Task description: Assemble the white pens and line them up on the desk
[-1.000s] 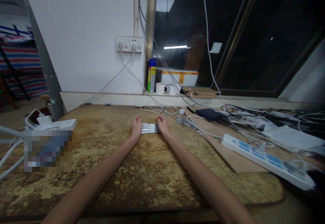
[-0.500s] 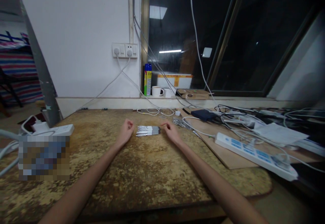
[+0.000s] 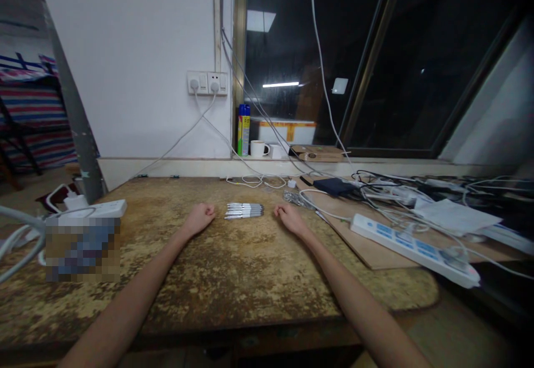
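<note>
Several white-and-silver pens (image 3: 244, 211) lie side by side in a neat flat row on the worn wooden table (image 3: 233, 279). My left hand (image 3: 201, 217) rests just to their left, curled into a fist, apart from the pens. On the other side, a short gap from the pens' dark ends, my right hand (image 3: 288, 217) sits with its fingers folded in. Nothing shows in either hand. Behind my right hand lies a crumpled clear plastic bag (image 3: 297, 197).
A white power strip (image 3: 413, 250) lies on a brown board (image 3: 367, 254) at the right, among tangled cables and a dark box (image 3: 334, 186). Another power strip (image 3: 109, 209) stands at the left. A mug (image 3: 258, 148) and a spray can (image 3: 243, 131) stand on the windowsill.
Both hands have drawn outward from the pens' ends; the left has folded into a fist, and the right's extended finger has curled in. The pens look unmoved; the view has shifted slightly.
</note>
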{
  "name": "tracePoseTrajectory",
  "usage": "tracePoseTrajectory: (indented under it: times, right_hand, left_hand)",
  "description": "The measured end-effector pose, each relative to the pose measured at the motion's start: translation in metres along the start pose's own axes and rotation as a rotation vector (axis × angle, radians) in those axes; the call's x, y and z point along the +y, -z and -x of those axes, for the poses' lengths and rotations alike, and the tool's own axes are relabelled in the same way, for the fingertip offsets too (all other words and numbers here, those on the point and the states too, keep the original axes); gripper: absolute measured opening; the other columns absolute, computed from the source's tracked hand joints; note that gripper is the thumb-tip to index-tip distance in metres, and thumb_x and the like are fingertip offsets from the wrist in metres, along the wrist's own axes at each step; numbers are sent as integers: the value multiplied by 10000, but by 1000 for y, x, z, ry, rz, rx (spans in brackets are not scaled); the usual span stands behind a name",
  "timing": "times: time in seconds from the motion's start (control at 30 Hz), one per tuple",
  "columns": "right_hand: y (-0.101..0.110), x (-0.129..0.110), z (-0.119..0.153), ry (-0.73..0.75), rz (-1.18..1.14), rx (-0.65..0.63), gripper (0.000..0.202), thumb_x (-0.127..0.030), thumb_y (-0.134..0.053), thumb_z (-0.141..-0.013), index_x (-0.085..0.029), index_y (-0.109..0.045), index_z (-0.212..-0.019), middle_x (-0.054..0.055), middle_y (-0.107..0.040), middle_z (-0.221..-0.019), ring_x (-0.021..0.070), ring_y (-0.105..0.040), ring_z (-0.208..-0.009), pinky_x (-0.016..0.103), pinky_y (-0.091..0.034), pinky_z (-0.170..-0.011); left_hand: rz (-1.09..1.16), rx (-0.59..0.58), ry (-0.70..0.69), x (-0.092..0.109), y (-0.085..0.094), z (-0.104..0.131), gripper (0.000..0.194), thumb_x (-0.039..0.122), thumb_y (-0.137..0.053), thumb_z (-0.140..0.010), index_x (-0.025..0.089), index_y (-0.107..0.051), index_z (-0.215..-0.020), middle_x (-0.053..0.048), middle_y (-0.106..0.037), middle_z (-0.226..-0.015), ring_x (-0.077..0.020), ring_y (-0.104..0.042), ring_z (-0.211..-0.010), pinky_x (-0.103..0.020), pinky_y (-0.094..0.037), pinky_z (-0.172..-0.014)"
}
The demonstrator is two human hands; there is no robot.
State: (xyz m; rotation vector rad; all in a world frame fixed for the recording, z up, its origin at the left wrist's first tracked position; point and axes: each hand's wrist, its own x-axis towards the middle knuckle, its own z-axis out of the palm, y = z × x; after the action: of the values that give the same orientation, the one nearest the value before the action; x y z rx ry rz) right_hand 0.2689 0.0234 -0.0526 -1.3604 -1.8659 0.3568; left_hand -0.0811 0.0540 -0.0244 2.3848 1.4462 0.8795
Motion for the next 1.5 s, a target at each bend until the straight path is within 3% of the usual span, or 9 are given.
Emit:
tracePoseTrajectory:
  times: [0.57, 1.17, 1.5]
  right_hand:
    - [1, -8, 7, 16, 82, -22, 286, -124, -390, -821, -188, -634, -687, 37, -669, -714, 186, -584, -723, 256, -360, -693]
    - [0, -11, 10, 3, 65, -24, 303, -124, -379, -832, -197, -637, -690, 34, -659, -698, 187, -587, -712, 258, -357, -690]
    - [0, -12, 10, 0, 66, -19, 306, -127, -381, -834, -195, -651, -705, 42, -673, -713, 196, -595, -732, 262, -362, -699]
  left_hand:
    - [-6, -58, -28, 28, 1, 5, 268, 171, -509, -690, 212, -292, -540, 55, -320, -524, -129, -310, -565, -285, -168, -569]
    - [-61, -54, -19, 21, 4, 2, 251, 196, -500, -701, 216, -308, -541, 38, -375, -526, -142, -342, -555, -298, -166, -572]
    - [-78, -49, -46, 18, 1, 2, 271, 176, -489, -722, 213, -288, -545, 50, -322, -505, -131, -309, -519, -310, -143, -565]
